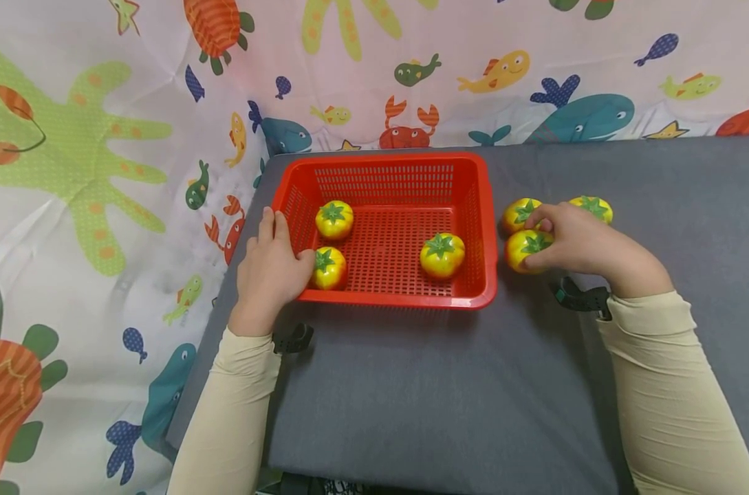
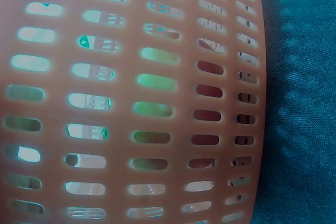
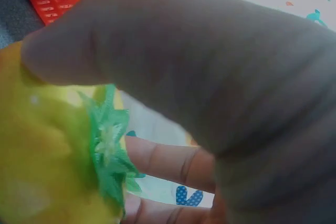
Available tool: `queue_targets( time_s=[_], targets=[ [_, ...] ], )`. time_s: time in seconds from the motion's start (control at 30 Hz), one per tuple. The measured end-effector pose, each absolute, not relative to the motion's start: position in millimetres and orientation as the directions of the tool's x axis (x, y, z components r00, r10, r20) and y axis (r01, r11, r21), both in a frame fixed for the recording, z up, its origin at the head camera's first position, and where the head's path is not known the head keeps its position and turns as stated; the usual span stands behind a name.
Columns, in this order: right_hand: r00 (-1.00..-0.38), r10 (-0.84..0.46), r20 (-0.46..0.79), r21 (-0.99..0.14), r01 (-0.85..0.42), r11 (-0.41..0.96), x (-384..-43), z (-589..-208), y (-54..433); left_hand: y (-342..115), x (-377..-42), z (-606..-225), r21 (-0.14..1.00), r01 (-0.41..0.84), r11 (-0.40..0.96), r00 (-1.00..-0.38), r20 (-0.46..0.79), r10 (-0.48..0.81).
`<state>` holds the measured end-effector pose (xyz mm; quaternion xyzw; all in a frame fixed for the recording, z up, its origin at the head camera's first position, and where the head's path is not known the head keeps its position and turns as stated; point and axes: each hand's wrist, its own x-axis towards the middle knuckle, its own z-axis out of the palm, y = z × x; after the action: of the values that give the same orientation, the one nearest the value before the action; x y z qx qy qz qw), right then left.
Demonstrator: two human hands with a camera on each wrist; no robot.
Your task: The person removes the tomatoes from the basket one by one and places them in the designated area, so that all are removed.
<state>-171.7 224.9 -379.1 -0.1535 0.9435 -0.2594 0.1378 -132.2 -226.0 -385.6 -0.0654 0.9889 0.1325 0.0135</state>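
Note:
My right hand (image 1: 575,237) pinches a yellow-red tomato (image 1: 525,251) with a green star-shaped top, just right of the red basket (image 1: 374,298). In the right wrist view the thumb (image 3: 68,56) presses on the tomato (image 3: 42,145), with fingers on its far side. A second tomato (image 1: 520,214) sits close behind it, and a third (image 1: 593,207) is partly behind the hand. My left hand (image 1: 272,268) rests over the basket's left front corner, fingers extended along the rim. The left wrist view shows the slotted basket wall (image 2: 118,119); the hand is hidden there.
Inside the basket are a tomato (image 1: 334,220) at the back left, another tomato (image 1: 329,268) beside the left thumb, and one tomato (image 1: 442,255) at the right. A grey cloth (image 1: 448,399) covers the table. Sea-animal printed curtains (image 1: 362,75) stand behind and left.

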Motion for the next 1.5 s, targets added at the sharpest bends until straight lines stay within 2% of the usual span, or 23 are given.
queue_targets(
  time_s=[0.7, 1.13, 1.5],
  targets=[
    [-0.908, -0.365, -0.204, -0.492, -0.227, 0.841, -173.4, -385.9, 224.1, -224.8, -131.7, -383.2, 0.262, -0.135, 0.955, -0.991, -0.05, -0.126],
    [-0.901, -0.333, -0.276, -0.512, -0.156, 0.845, -174.4, -384.8, 225.7, -225.0, -131.9, -382.6, 0.258, -0.136, 0.956, -0.991, -0.052, -0.127],
    [-0.9, -0.327, -0.289, -0.509, -0.145, 0.849, -174.0, -384.6, 226.3, -224.7, -132.7, -383.1, 0.25, -0.14, 0.958, -0.99, -0.057, -0.13]
  ],
)
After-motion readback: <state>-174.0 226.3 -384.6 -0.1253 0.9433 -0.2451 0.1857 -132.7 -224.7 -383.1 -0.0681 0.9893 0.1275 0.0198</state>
